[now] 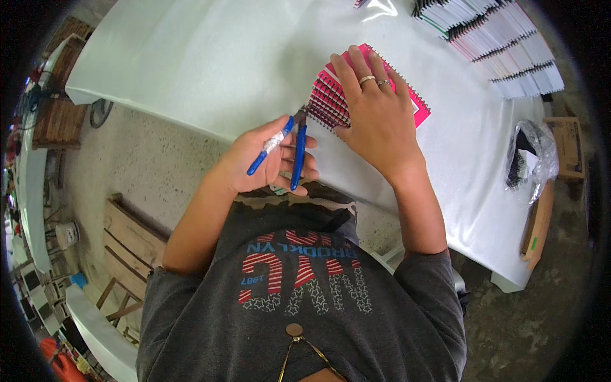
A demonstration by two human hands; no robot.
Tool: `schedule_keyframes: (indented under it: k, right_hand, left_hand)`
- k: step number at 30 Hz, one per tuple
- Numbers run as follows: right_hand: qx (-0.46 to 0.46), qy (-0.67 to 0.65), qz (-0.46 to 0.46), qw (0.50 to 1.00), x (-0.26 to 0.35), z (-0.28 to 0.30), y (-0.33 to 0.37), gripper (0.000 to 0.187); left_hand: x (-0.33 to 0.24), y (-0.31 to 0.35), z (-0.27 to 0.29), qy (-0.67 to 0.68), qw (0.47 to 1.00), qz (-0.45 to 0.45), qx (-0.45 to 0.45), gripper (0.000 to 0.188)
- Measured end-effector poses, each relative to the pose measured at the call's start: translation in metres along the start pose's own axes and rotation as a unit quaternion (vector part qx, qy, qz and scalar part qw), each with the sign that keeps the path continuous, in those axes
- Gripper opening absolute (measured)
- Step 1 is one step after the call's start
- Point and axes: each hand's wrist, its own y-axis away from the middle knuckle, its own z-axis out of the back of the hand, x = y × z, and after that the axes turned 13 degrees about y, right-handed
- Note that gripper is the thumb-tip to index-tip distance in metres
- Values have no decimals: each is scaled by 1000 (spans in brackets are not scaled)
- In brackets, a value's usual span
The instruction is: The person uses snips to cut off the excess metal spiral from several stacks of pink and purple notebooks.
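Observation:
My left hand [266, 156] holds a pair of pliers [297, 149] with blue handles, one of them wrapped in white tape. The handles are spread apart, the thumb along one and the fingers behind the other. The pliers' dark jaws reach the near left corner of a fanned stack of pink spiral-bound notebooks [328, 95]; whether they touch the wire cannot be told. Spread flat across the top cover, my right hand [379, 105] rests on the stack and hides much of it. Black coils show along the stack's near left side and its right edge.
A white-covered table [210, 70] lies under the notebooks. Piles of spiral-bound books [496, 48] stand at its far right. A clear plastic bag [533, 159] with dark contents sits near the right edge, beside a cardboard box [565, 146]. A wooden chair [130, 235] stands at left.

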Motion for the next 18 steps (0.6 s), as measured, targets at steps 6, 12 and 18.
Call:
schedule_keyframes:
  k: [6, 12, 18]
  right_hand:
    - [-31, -12, 7, 999, -1, -3, -1, 79]
    - [-13, 0, -2, 1000, 0, -3, 1, 83]
    - [-36, 77, 3, 996, 9, -6, -3, 79]
  left_hand:
    - [-10, 2, -5, -117, 993, -25, -20, 53]
    - [-13, 3, -28, -539, 814, -58, -211, 56]
    - [-12, 3, 3, -62, 998, 29, -15, 63]
